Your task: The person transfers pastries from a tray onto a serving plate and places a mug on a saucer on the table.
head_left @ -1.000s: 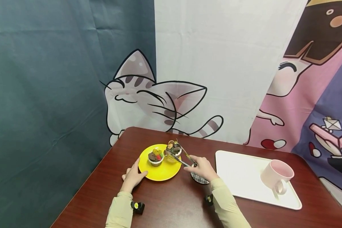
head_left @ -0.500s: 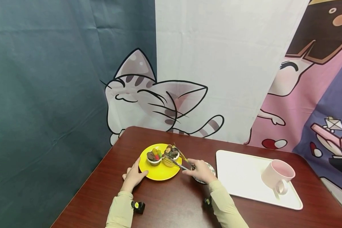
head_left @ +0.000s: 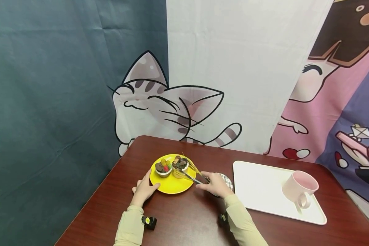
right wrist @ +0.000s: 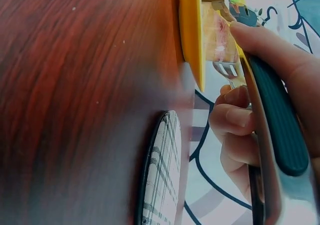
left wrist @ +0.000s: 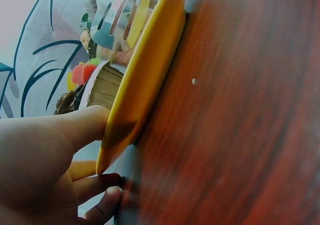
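Note:
My left hand (head_left: 144, 189) pinches the near-left rim of a yellow plate (head_left: 172, 187), thumb over the edge and fingers beneath, as the left wrist view shows. Two cupcakes stand side by side on the plate. The left cupcake (head_left: 163, 172) has a dark wrapper and brown, yellow and red toppings. Brown pieces top the right cupcake (head_left: 177, 173), which sits in a pale cup. My right hand (head_left: 216, 184) grips metal tongs (right wrist: 280, 120) with dark green handle grips. The tongs' slotted ends (left wrist: 122, 17) lie around the right cupcake.
Beneath my right hand lies a round plaid coaster (right wrist: 162, 175) with a dark edge. To the right is a white tray (head_left: 258, 184) bearing a pink mug (head_left: 295, 188). A printed curtain (head_left: 246, 68) hangs behind the brown table (head_left: 184, 218).
The tongs and right cupcake have moved left and slightly down on the plate. The left cupcake has shifted a little left. More of the coaster shows; my left hand stays on the rim.

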Action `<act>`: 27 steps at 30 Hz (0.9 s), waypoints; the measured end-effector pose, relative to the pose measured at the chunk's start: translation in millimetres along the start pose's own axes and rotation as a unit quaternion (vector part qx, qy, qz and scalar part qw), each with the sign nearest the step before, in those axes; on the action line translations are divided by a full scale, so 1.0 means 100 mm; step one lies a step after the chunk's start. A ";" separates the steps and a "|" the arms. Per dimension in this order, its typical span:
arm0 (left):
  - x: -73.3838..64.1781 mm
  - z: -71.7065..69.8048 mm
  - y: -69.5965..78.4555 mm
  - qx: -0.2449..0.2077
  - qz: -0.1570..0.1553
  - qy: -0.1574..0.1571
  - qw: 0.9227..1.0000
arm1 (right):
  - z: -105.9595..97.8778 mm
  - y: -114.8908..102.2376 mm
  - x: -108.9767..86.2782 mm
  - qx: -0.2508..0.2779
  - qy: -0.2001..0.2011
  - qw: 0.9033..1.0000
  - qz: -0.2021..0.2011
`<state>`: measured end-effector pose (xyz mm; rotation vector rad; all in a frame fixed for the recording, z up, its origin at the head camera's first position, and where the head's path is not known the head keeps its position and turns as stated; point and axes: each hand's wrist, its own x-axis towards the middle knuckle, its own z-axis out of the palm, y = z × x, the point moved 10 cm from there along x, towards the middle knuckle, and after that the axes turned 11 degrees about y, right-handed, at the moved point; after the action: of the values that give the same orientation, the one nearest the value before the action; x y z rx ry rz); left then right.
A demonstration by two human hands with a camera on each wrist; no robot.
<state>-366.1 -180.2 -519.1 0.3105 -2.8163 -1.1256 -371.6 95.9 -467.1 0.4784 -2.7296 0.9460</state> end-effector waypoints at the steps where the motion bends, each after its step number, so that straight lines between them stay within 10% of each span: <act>1: 0.00 0.00 0.00 -0.001 0.000 0.000 1.000 | 0.00 0.01 -0.01 -0.001 -0.002 1.000 0.003; 27: 0.01 0.02 -0.02 0.000 0.002 -0.003 1.000 | -0.22 0.07 -0.19 -0.050 0.027 0.998 -0.031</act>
<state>-366.9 -180.1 -521.5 0.3015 -2.8206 -1.1282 -354.5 119.2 -459.5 0.5069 -2.6816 0.7918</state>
